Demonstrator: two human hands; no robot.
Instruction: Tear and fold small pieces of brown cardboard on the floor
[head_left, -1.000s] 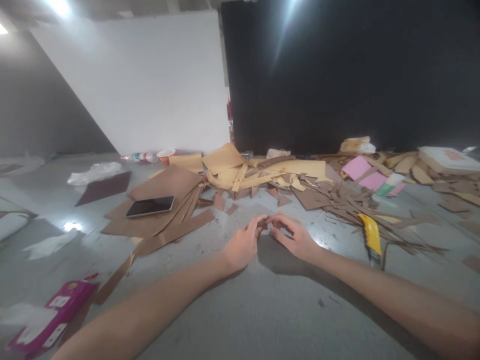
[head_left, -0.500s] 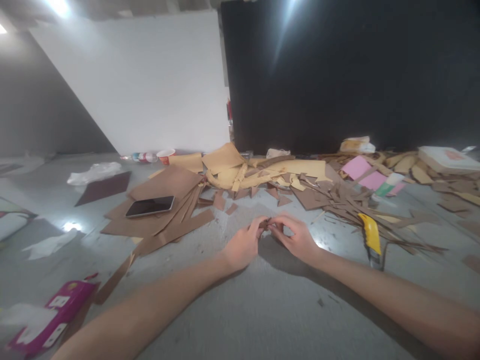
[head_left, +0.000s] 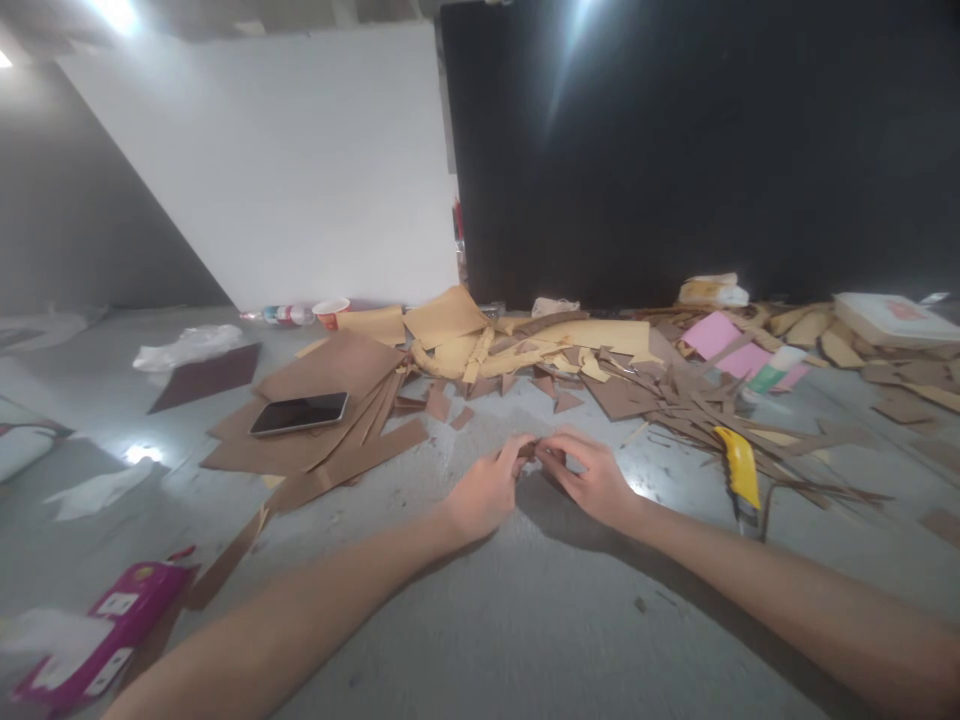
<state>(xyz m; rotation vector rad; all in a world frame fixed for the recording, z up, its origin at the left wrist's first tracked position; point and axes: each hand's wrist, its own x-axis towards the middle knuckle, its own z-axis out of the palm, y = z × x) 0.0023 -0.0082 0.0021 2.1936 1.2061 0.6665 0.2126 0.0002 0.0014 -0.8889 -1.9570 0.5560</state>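
One small brown piece [head_left: 528,451] above the grey table [head_left: 480,620], pinched by left hand [head_left: 484,494]; right hand [head_left: 594,480], thumb parted a second ago, now apparently pinches it too: likely steadier two-handed hold.

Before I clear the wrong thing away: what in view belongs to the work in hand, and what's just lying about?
Work in hand:
small brown piece, pinched between left hand and right hand
probably brown sheets, brown scraps, yellow cutter

Just lying about, apparently:
phone, on the brown sheets
paper cup
plastic bottle
magenta pack
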